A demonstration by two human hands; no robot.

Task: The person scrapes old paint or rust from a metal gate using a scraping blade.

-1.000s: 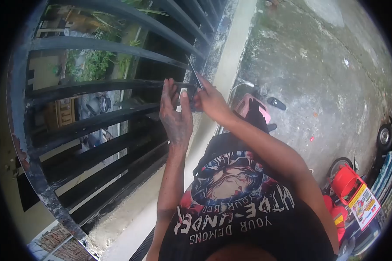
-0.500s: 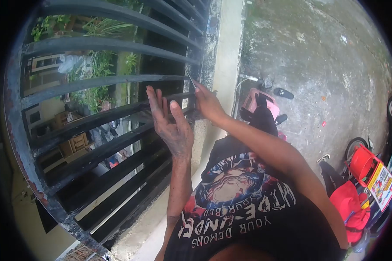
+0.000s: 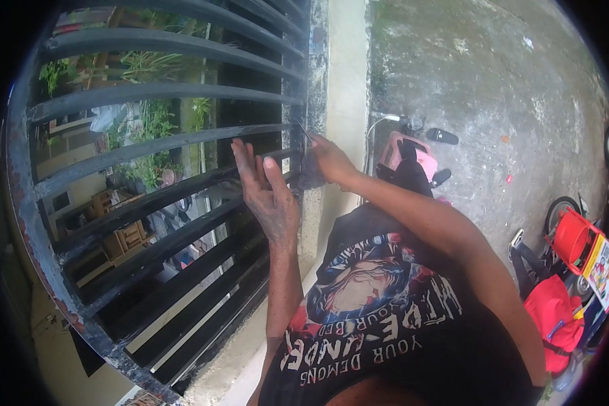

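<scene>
My right hand (image 3: 333, 162) is closed around a thin, narrow blade-like tool (image 3: 304, 130) by the wall end of a dark metal grille (image 3: 162, 140). The tool's tip points up and left towards the bars; its grip is hidden in my fingers. A dark grey, cloth-like patch (image 3: 310, 173) shows just below those fingers. My left hand (image 3: 269, 193) is open, fingers stretched upward and thumb apart, close over the middle bars. Dark grey smudges cover its palm and wrist.
A pale concrete ledge (image 3: 345, 74) runs along the grille. On the concrete floor are a pink plastic stool (image 3: 423, 161) and a black slipper (image 3: 442, 136). Lower right are a red bucket (image 3: 572, 237), a red bag-like item (image 3: 551, 314) and a person's dark-clad leg (image 3: 529, 259).
My right hand has shifted slightly down and right, and less of the tool's length shows. My left hand stays open at the bars. The view has shifted a little.
</scene>
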